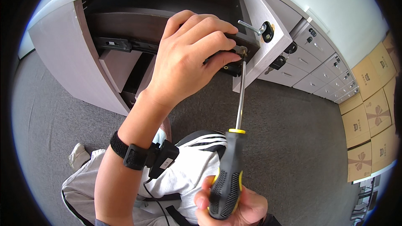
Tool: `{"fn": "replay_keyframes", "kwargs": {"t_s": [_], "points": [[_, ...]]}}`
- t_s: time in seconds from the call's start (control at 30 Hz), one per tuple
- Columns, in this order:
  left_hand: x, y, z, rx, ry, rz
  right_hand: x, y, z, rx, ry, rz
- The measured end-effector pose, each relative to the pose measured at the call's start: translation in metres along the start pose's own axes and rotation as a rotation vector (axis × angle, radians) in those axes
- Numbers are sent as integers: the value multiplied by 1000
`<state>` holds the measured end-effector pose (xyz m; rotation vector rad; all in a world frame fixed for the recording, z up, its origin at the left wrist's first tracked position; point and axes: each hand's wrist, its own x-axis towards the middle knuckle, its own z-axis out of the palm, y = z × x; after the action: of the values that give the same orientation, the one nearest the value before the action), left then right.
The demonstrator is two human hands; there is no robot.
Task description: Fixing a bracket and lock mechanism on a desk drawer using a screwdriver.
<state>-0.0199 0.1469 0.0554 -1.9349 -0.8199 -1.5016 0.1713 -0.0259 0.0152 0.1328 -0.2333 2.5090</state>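
My right hand (247, 205) grips a screwdriver (229, 171) with a black and yellow handle, its long metal shaft pointing up and away from me. The tip meets a small metal fitting (244, 51) at the front corner of a pulled-out dark drawer (130, 23). Around that corner my left hand (192, 44) closes, thumb below and fingers above, pinching beside the tip; what lies between the fingers is mostly hidden. The pale drawer front (268, 8) carries a black lock (268, 32) with a metal rod sticking out. Keys (277, 62) hang at its outer face.
A black slide rail (113, 44) runs along the drawer's side, within a pale cabinet (56, 50). More cabinets with locked drawers (320, 67) line the right, beside stacked cardboard boxes (372, 113). Grey carpet (284, 142) lies below. A strapped black device (163, 159) with a cable sits on my left wrist.
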Motion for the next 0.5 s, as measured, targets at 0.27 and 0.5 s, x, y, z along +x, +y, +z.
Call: {"fn": "replay_keyframes", "kwargs": {"t_s": [0.27,0.5], "points": [[4,3,-3,9,-14,-12,-3,-4,23,-53,34,47],[5,3,-5,-12,23,0,-3,-12,34,87,357,20]]}}
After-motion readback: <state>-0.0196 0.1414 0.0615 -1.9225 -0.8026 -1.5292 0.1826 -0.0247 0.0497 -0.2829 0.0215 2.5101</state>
